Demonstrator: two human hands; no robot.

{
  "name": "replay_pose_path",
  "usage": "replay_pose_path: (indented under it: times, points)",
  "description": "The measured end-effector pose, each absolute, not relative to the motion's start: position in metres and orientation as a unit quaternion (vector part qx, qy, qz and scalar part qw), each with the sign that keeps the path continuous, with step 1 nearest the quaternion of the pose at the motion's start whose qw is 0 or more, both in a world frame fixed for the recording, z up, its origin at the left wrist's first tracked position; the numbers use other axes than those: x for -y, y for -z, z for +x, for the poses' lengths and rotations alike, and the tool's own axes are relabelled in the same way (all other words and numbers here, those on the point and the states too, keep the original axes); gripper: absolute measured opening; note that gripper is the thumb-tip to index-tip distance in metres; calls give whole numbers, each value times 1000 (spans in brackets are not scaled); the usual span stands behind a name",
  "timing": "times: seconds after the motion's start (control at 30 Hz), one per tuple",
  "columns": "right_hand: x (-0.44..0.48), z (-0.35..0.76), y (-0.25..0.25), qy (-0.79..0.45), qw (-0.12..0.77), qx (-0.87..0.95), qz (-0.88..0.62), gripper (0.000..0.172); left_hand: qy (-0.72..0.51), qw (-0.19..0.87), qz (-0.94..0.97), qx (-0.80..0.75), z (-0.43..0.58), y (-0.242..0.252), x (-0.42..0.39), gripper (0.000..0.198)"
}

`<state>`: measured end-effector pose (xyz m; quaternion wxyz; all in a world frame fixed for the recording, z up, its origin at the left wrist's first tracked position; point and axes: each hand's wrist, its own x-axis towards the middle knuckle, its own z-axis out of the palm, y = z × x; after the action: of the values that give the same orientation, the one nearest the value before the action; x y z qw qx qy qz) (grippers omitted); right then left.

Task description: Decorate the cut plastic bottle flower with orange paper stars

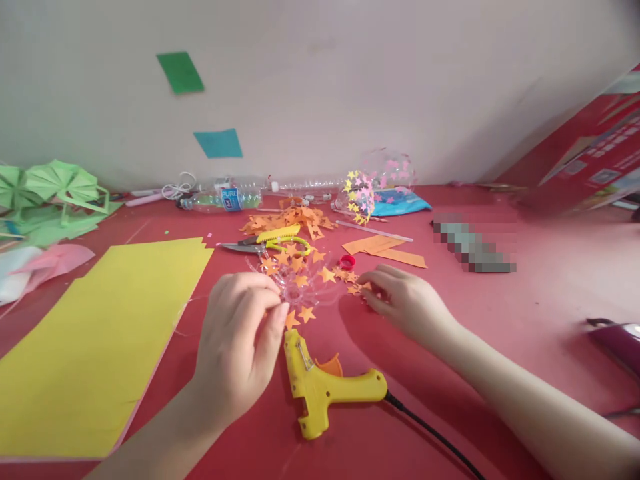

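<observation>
My left hand (237,343) is closed at the left edge of a clear plastic piece cut into curling strips (294,292), which has orange stars on it. Its fingertips press together beside an orange star (292,320); what they hold is hidden. To the right, my right hand (400,297) has its fingers curled at a small pile of orange stars (353,277), and whether one is between them is too small to tell. A yellow glue gun (325,387) lies on the red table between my forearms, its nozzle towards the plastic piece.
Yellow sheets (100,347) cover the left side. Scissors (245,247), a yellow cutter (278,233), orange scraps (295,219) and a red cap (347,262) lie ahead. Plastic bottles (253,195) line the wall. Orange strips (395,252) lie beyond my right hand.
</observation>
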<state>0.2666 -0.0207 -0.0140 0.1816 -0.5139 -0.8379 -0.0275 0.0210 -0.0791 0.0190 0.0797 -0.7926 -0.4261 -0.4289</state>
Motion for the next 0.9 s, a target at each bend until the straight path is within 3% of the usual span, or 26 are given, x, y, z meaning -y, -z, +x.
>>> replay_pose_path:
  times: [0.2,0.43,0.77,0.9]
  points:
    - [21,256,24,92,114,870,-471,15,474,-39,-756,450,16,-18,78,20]
    - [21,253,24,146,91,878,-447,21,498,-59,-729,467,14,-20,74,13]
    - [21,253,23,180,155,860,-451,23,444,-11,-782,437,19,-22,76,27]
    - [22,253,21,176,194,855,-448,25,439,6,-783,441,23,-21,76,14]
